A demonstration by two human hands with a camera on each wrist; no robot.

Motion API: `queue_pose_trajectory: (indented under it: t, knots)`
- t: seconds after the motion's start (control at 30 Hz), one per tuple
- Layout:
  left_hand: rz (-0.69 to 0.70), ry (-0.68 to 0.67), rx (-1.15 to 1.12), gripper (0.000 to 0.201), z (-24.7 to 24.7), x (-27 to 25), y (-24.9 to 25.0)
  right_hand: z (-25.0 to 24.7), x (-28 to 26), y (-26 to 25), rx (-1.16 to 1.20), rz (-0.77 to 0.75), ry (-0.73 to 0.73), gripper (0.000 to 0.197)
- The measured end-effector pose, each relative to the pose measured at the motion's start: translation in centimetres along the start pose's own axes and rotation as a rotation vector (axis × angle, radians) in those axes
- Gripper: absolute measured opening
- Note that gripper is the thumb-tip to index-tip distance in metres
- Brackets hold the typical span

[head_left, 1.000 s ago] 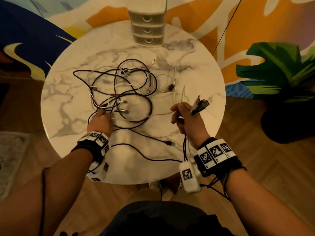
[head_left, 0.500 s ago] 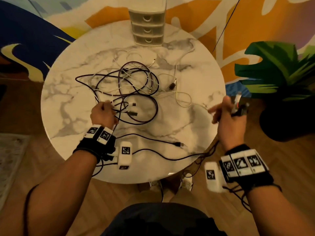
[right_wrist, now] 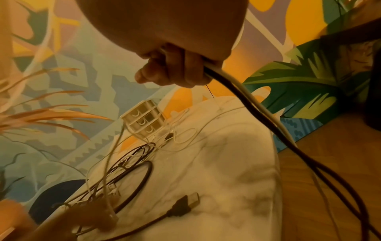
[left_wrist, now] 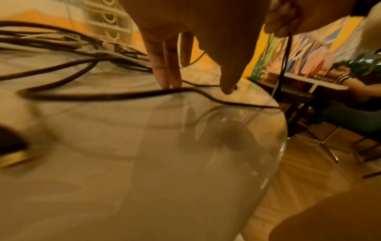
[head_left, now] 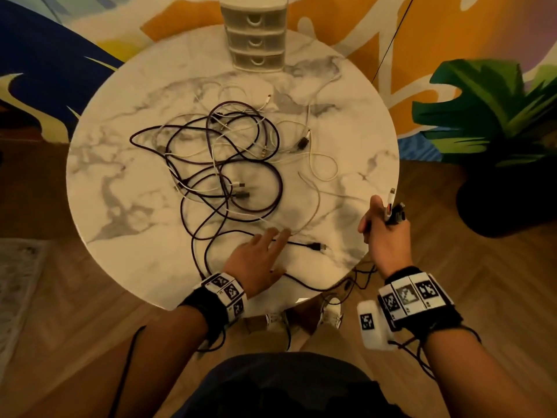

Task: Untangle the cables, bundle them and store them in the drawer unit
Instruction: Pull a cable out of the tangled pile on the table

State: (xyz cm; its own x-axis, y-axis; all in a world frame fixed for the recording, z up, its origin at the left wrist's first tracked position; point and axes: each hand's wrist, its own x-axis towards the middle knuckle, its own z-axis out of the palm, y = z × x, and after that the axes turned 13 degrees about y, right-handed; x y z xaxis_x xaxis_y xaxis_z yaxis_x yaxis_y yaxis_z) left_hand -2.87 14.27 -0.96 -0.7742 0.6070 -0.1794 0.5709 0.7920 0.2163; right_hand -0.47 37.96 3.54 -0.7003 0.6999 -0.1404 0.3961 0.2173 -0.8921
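A tangle of dark and white cables (head_left: 229, 164) lies mid-table on the round marble table (head_left: 120, 206). The white three-drawer unit (head_left: 256, 40) stands at the far edge, drawers closed. My left hand (head_left: 269, 251) lies flat near the front edge, its straight fingers (left_wrist: 164, 78) touching the table beside a black cable (left_wrist: 123, 96) whose USB plug (head_left: 316, 245) points right. At the table's right edge my right hand (head_left: 380, 220) grips a black and a white cable together (right_wrist: 247, 101), their plug ends (head_left: 393, 209) sticking up from the fist. The held cables hang off the edge.
A potted plant (head_left: 497, 122) stands on the wooden floor just right of the table. A painted wall rises behind the drawer unit. Another person sits at a separate table (left_wrist: 309, 84) farther right. My shoes (head_left: 331, 315) are under the near edge.
My left hand let go of the tangle, moved right and nearer, and now lies flat by the black cable. My right hand, still holding the cable ends, drifted slightly back toward the table.
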Motion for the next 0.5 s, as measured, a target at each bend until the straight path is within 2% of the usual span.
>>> queue_pose_trajectory:
  t: [0.07, 0.1, 0.13, 0.2, 0.23, 0.33, 0.5]
  knots:
    - [0.048, -0.049, 0.03, 0.076, 1.1, -0.3, -1.3, 0.2, -0.2, -0.1, -0.023, -0.013, -0.017, 0.06]
    - [0.103, -0.048, 0.053, 0.069, 1.6, -0.5, -2.0, 0.4, -0.3, -0.2, -0.032, -0.021, -0.028, 0.061]
    - [0.179, -0.019, 0.061, 0.057, 2.1, -0.7, -2.6, 0.6, -0.4, -0.1, -0.039, -0.028, -0.039, 0.061]
    - [0.226, 0.047, 0.086, 0.035, 2.2, -0.5, -3.5, 0.9, -0.6, 0.1, -0.039, -0.042, -0.062, 0.061]
    - [0.168, 0.048, 0.061, 0.033, 2.0, 0.0, -3.9, 1.0, -0.7, 0.2, -0.04, -0.047, -0.074, 0.061]
    - [-0.179, 0.09, -0.021, 0.033, 0.6, 1.8, -5.1, 1.0, -0.8, 0.3, -0.06, -0.056, -0.088, 0.061]
    - [-0.838, 0.315, -0.176, 0.036, -3.0, 4.4, -10.5, 0.0, -0.4, -0.5, -0.07, -0.066, -0.009, 0.061]
